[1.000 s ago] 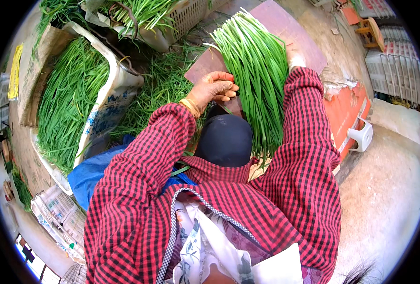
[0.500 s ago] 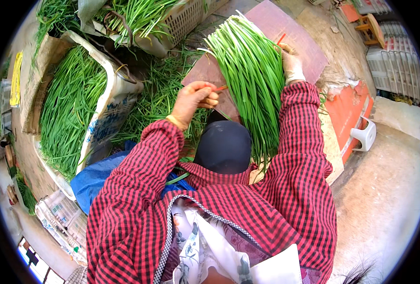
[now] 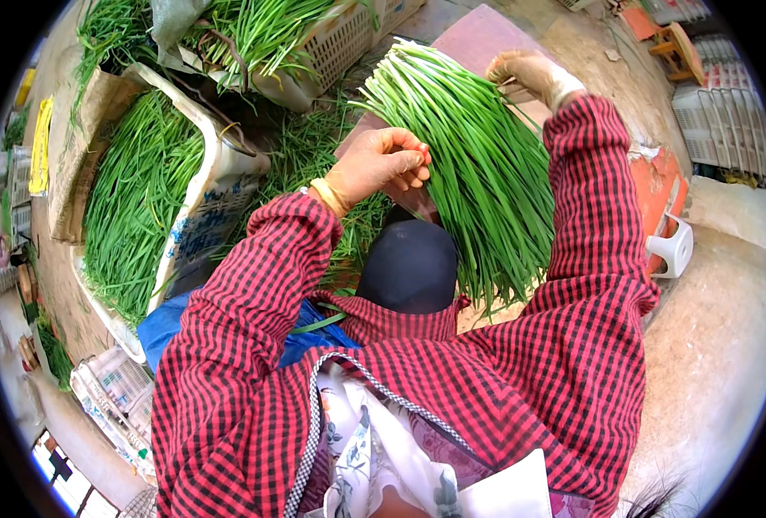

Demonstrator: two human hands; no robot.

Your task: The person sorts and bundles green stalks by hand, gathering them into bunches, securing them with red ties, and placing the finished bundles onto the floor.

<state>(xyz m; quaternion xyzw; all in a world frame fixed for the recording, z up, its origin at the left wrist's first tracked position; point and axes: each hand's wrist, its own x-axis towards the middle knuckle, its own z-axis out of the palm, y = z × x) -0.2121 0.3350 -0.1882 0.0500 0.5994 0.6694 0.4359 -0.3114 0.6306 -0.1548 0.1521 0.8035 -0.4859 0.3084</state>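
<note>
Left hand (image 3: 376, 166), upper centre of frame, pinching red strip (image 3: 424, 153), right hand (image 3: 534, 76) upper right, grip unclear, green stalks (image 3: 469, 164) between.

I've got pale, stained floor (image 3: 685, 406) at 4 o'clock, wooden stool (image 3: 678, 56) at 2, bright barred opening (image 3: 74, 485) at 8.

Right up front, greens (image 3: 478, 181) across a board (image 3: 491, 30), left hand (image 3: 376, 166) at their left edge, right hand (image 3: 531, 74) by their far end! Over left, a tub (image 3: 219, 198) with more greens (image 3: 137, 203) in it; farther back, a basket (image 3: 341, 43); out right, a stool (image 3: 674, 248).
</note>
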